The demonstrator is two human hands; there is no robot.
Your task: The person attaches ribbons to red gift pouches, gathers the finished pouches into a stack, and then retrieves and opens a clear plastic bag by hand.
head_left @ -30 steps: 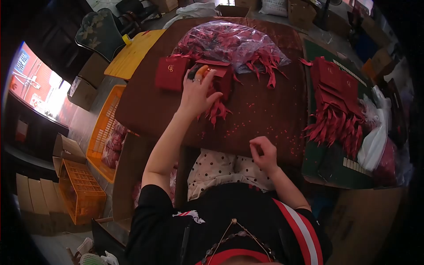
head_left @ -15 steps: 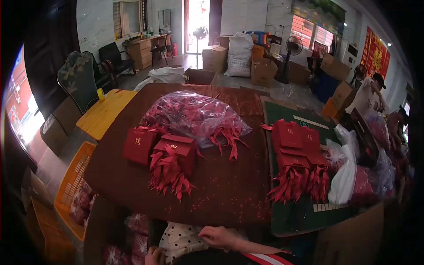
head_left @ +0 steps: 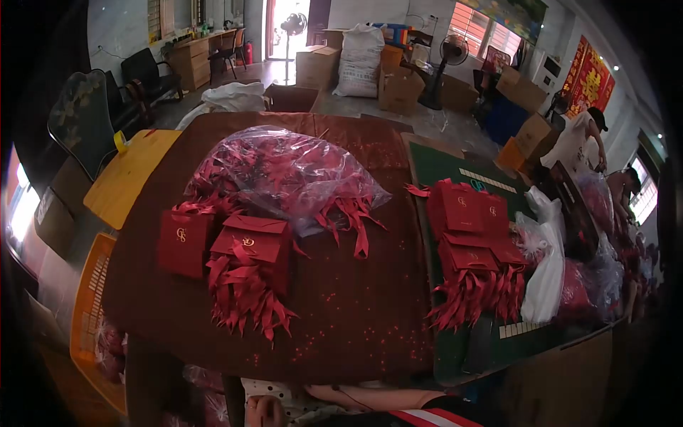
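At the bottom edge, my left hand (head_left: 264, 411) rests low by the dotted white cloth (head_left: 290, 400) on my lap, its fingers curled; whatever they may hold is hidden. My right hand (head_left: 321, 392) reaches across the lap below the table edge, its fingers not distinguishable. On the brown table (head_left: 348, 306) stand red gift bags with gold lettering (head_left: 183, 242) and a stack of red bags (head_left: 250, 235) with ribbons hanging forward. Behind them lies a clear plastic bag (head_left: 284, 167) full of red ribboned pieces. Small red specks dot the tabletop.
More red bags (head_left: 466, 210) lie on the green table (head_left: 441, 164) at right, beside a white plastic bag (head_left: 544, 270). An orange crate (head_left: 89, 313) and a yellow table (head_left: 131, 174) are at left. Two people work at far right. Boxes and fans stand behind.
My left hand has left the red bag stack and come down to my lap. My right hand has also moved down and inward. The view has tilted up and turned right.
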